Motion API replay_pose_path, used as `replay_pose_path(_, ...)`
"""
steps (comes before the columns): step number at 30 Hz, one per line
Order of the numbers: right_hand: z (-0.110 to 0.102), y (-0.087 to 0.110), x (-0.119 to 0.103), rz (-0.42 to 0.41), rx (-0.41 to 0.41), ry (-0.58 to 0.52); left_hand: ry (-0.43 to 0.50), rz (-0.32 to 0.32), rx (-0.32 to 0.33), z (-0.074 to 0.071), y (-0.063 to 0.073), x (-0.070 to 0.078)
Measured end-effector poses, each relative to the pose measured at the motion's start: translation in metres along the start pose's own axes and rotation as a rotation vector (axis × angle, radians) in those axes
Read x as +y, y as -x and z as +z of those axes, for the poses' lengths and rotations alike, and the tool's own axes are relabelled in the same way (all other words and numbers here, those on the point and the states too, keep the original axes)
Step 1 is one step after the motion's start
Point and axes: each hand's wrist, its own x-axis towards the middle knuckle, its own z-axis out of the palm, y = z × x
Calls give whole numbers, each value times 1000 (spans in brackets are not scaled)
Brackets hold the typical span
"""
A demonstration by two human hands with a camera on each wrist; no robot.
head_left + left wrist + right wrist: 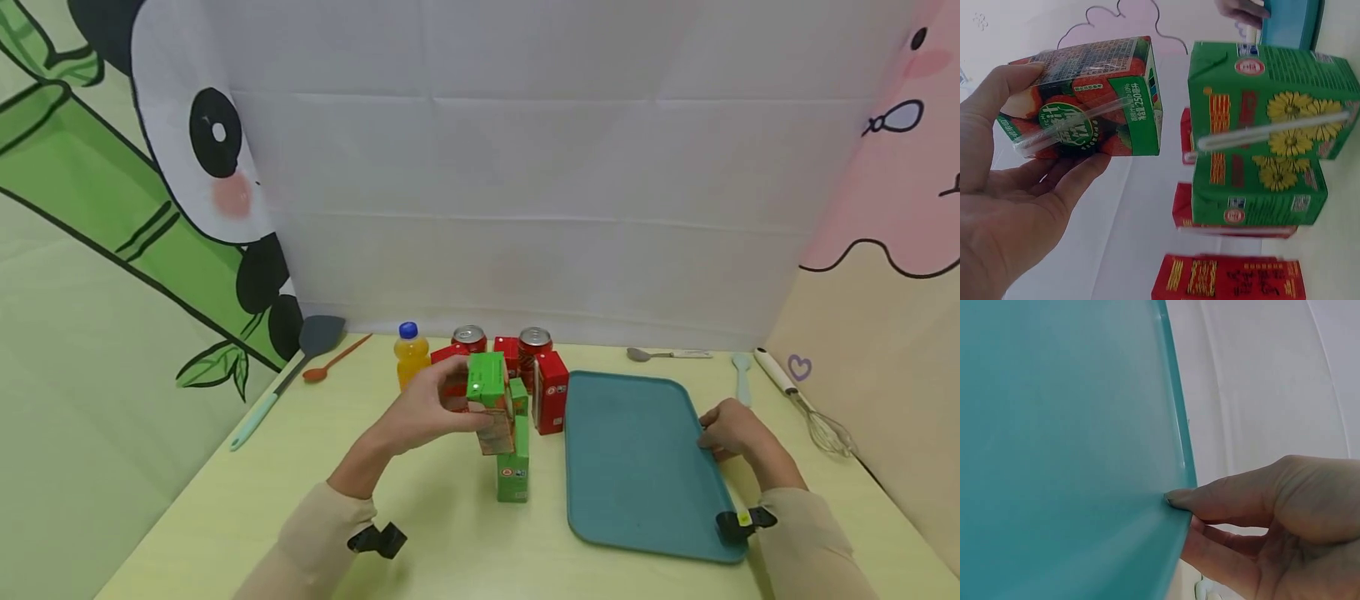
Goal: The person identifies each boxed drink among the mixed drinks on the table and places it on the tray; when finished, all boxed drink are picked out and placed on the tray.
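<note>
My left hand point(423, 414) grips a juice box point(1088, 103) with fruit pictures, a green end and a clear-wrapped straw, held up above the table. Thumb and fingers lie on opposite sides of it. Just beyond and below stand two green drink cartons point(1279, 94) with yellow flowers, apart from the held box in the left wrist view. On the right, my right hand point(738, 435) pinches the right rim of a blue-green tray point(637, 467), thumb on top and fingers beneath. Nothing lies on the tray.
Red cartons point(551, 392), two red cans point(535, 340) and an orange drink bottle point(412, 358) stand behind. A spatula point(288, 379) and red spoon point(337, 360) lie left; a grey spoon point(667, 354), pale utensil point(742, 379) and whisk point(806, 404) lie right.
</note>
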Motion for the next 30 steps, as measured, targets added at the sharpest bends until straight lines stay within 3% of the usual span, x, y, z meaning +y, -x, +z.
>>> replay_pose_path(7,-3,-7,-9,-32,12,2,-7,-16,-7,21,-14,4)
replay_pose_path(14,1,-7,-11,-28,1,-10,75,-19,-70,41,-23,1)
replay_pose_path(22,3,-3,-6,-27,-9,-11,1,-33,-99,65,-38,4)
replay_pose_path(30,-1,0,2,3,-8,-30,42,-44,-196,99,-55,13)
